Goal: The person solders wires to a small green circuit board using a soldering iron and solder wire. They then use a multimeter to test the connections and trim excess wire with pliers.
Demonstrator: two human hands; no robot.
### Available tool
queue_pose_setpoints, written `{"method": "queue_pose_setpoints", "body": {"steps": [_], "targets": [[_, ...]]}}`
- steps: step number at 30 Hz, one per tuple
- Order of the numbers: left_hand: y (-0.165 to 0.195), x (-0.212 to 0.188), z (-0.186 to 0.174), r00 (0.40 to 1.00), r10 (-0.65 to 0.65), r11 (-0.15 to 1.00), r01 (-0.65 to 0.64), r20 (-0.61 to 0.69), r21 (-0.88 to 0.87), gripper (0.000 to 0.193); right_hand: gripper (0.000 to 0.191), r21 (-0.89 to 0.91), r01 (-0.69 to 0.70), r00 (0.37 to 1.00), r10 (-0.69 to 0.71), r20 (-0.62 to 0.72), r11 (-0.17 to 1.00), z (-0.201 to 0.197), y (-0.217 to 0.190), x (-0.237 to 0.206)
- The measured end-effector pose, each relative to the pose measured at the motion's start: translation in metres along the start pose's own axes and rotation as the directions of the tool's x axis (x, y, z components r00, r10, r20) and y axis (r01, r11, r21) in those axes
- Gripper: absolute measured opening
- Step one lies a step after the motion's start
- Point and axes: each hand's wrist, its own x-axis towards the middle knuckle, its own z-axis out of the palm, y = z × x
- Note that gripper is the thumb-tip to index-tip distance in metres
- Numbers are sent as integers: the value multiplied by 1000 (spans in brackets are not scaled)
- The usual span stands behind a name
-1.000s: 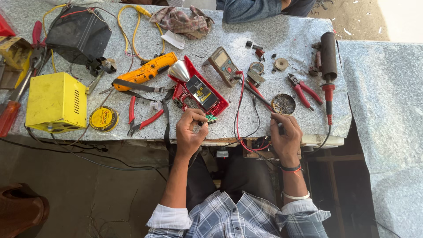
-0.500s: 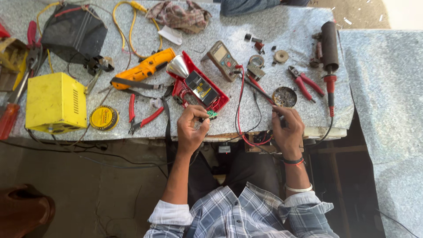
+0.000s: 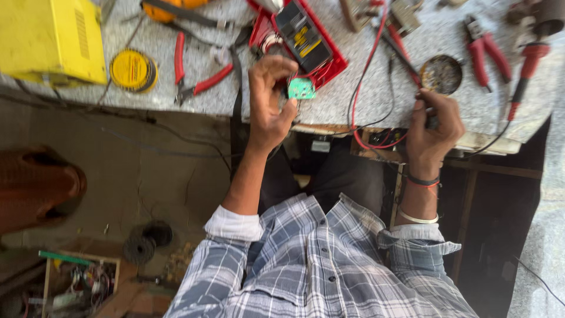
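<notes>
Yellow stuff sits at the left end of the granite counter [image 3: 365, 100]: a yellow metal box [image 3: 50, 38] at the far left, then a round yellow tin [image 3: 133, 70] near the front edge. Next along come red-handled pliers [image 3: 194, 73], lying open.

Moving right, the left hand [image 3: 268, 97] is up over the front edge with its fingers pinched narrow around a small green circuit board [image 3: 301, 88], which still trails thin wires back to the red-cased device [image 3: 297, 38] lying opened up just behind it. So the case is open and the board is out, but not freed from its leads.

Further right, the right hand [image 3: 432, 126] is curled tight around a dark slim tool [image 3: 432, 121], some probe or iron I reckon. It's mostly hidden in the fist, and its tip isn't on the board. A red lead [image 3: 362, 88] loops down past the front edge between the two hands. Behind that hand is a round tin of small parts [image 3: 441, 73], and toward the right end lies another pair of red pliers [image 3: 485, 50].

My read is that it's mid-job: board exposed, tool in hand, the two not together yet.

Compared with half a second back, the head has dipped down and closer, so the back of the counter is gone from view. Both hands keep pretty much the same grips and spots.
</notes>
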Motion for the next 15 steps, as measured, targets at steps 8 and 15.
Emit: {"method": "queue_pose_setpoints", "body": {"steps": [8,15], "targets": [[-4,-5,-5,999,-22,1000,23,28,-8,59,8,11,21,1000,-21,17,1000,2,15,-7],[-7,-6,-4,1000,-29,999,29,5,-22,61,9,-25,-23,1000,23,10,999,3,23,-10]]}}
